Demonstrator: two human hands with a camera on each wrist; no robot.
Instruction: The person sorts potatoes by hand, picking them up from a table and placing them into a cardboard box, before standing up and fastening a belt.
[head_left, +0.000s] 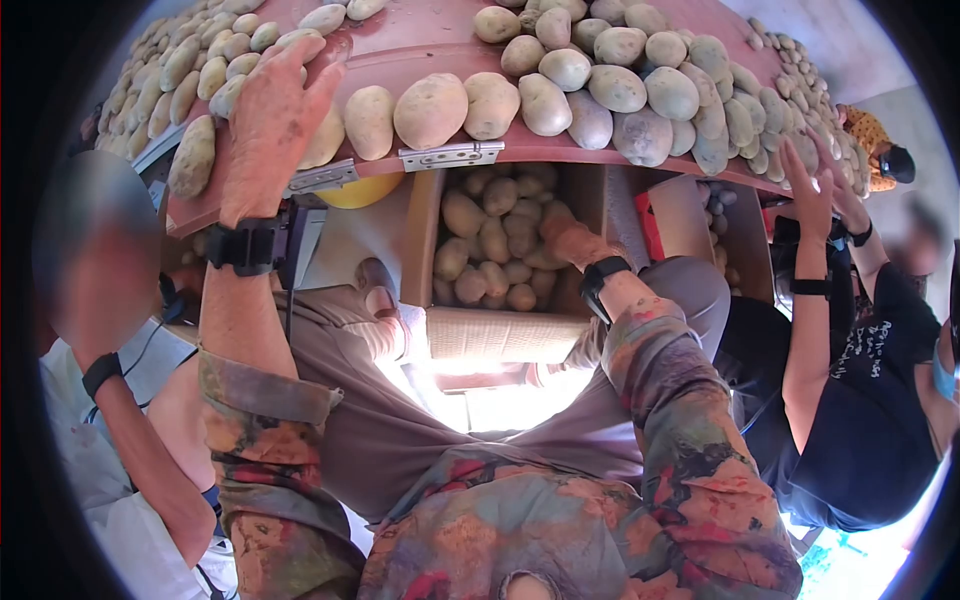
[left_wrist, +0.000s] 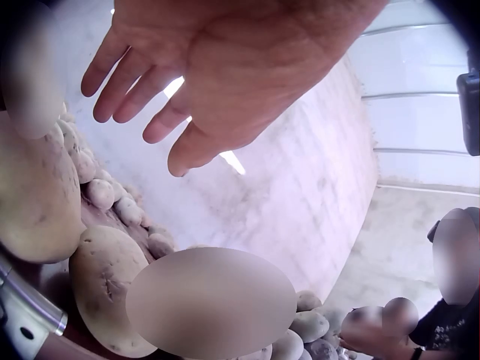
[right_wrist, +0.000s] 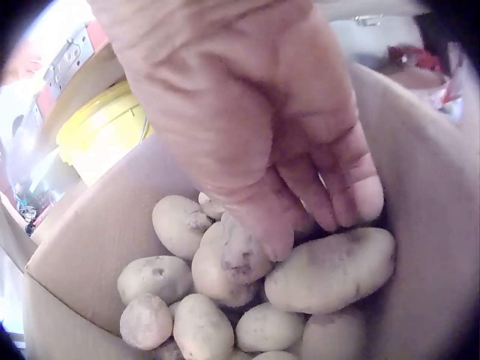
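Many oval, blotched potatoes (head_left: 494, 240) in cardboard box (head_left: 505, 333) | left hand (head_left: 275, 125): grip released | right hand (right_wrist: 251, 120): grip released

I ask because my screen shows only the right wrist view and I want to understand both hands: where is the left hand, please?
Observer: The left hand is over the red table, beside potatoes.
Operator: Does it hold something?
Observer: No; its fingers are straight and the palm shows nothing in it.
Operator: Is somebody on the right side?
Observer: Yes, a person in a dark shirt.
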